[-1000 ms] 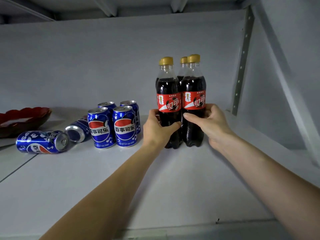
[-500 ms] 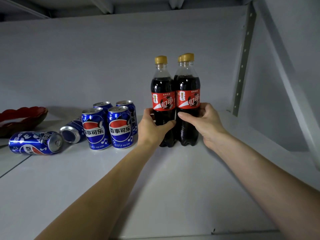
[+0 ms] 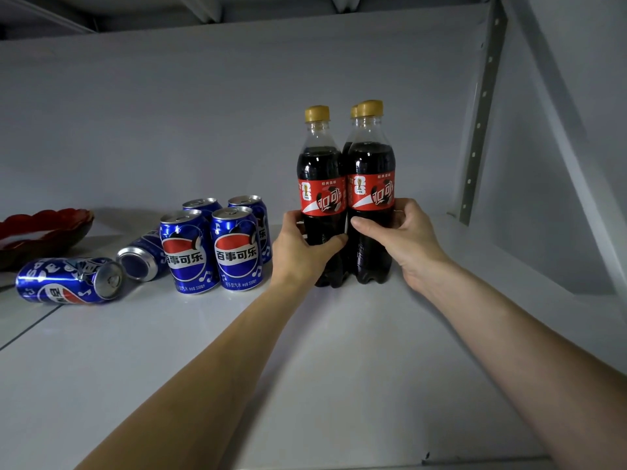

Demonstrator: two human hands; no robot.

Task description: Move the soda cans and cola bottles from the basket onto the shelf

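Observation:
Cola bottles with red labels and gold caps stand upright on the white shelf (image 3: 339, 385). My left hand (image 3: 298, 252) grips the left cola bottle (image 3: 322, 184) low on its body. My right hand (image 3: 403, 239) holds the right cola bottle (image 3: 371, 178) just below its label. A third bottle (image 3: 353, 111) stands behind it, mostly hidden. Left of the bottles, several blue soda cans (image 3: 237, 249) stand upright in a cluster. Two more blue cans lie on their sides, one nearest the left edge (image 3: 68, 281) and one behind it (image 3: 142, 259). No basket is in view.
A dark red scalloped dish (image 3: 44, 228) sits at the far left of the shelf. A perforated grey upright (image 3: 481, 110) and a slanted white panel (image 3: 559, 164) close off the right side. The white back wall stands behind everything.
Both hands have stayed on the two front bottles, which stand on the shelf as before. The view has shifted slightly; a rear bottle cap seen earlier on the left is now hidden.

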